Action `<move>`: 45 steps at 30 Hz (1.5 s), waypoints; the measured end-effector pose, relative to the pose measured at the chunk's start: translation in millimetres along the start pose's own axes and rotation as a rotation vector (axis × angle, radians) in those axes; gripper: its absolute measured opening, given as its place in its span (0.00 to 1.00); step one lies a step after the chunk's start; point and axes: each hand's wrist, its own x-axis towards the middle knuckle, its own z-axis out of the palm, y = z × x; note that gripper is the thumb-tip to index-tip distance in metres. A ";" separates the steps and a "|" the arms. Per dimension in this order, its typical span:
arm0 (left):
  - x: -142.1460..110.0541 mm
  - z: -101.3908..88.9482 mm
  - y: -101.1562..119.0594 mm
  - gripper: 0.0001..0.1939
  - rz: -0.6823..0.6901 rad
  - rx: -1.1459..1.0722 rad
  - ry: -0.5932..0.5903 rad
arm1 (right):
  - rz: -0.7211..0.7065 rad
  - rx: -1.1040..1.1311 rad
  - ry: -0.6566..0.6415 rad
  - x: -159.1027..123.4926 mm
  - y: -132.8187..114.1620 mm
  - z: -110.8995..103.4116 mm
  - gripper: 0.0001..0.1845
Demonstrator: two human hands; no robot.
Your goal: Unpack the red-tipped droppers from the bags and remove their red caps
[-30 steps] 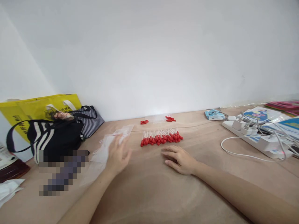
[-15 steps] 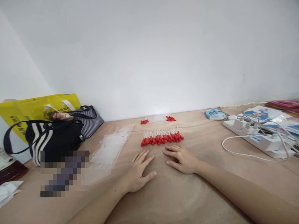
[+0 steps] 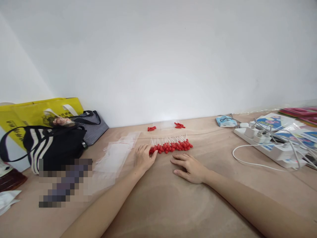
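A row of several thin white sticks with red bulb ends [image 3: 173,145] lies across the middle of the brown table [image 3: 173,205]. My left hand [image 3: 144,157] rests at the row's left end, fingers stretched out and touching the first red bulbs, holding nothing. My right hand [image 3: 189,167] lies flat on the table just in front of the row, fingers apart, empty. Clear plastic bags [image 3: 116,155] lie in a loose pile left of my left hand. Two small clusters of red caps [image 3: 152,128] and more clear sticks [image 3: 168,125] sit near the wall.
A black-and-white striped bag [image 3: 49,145], a grey striped bag [image 3: 92,124] and a yellow bag [image 3: 29,110] stand at the left. A white power strip [image 3: 269,145] with plugs and cables, a face mask [image 3: 226,121] and printed sheets [image 3: 274,120] fill the right side.
My left hand came off the plastic bags, swept right across the table, then reached forward to the left end of the red-tipped row. My right hand stayed put.
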 end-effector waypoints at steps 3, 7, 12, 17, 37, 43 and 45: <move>0.8 0.5 0.0 0.06 0.051 -0.025 0.089 | -0.004 -0.001 0.006 0.4 0.4 0.7 0.25; 0.2 -3.4 -3.9 0.08 0.018 -0.197 0.282 | -0.009 0.012 0.021 -0.1 0.8 1.7 0.24; -17.8 -15.8 -9.1 0.12 -0.185 -0.634 0.230 | 0.002 0.203 0.120 -0.4 2.3 4.2 0.22; -37.9 -35.7 0.2 0.15 -0.393 -1.045 -0.211 | 0.283 0.924 0.334 7.0 7.4 9.9 0.24; -28.1 -30.7 8.9 0.11 -0.124 -0.900 -0.440 | -0.081 -0.048 0.261 34.2 -6.0 21.5 0.14; -27.7 -26.4 20.5 0.09 0.131 -0.576 -0.305 | -0.111 -0.086 0.284 31.0 -7.9 19.6 0.13; -28.9 -24.4 20.8 0.10 0.151 -0.528 -0.310 | -0.124 -0.088 0.275 30.4 -8.6 18.7 0.13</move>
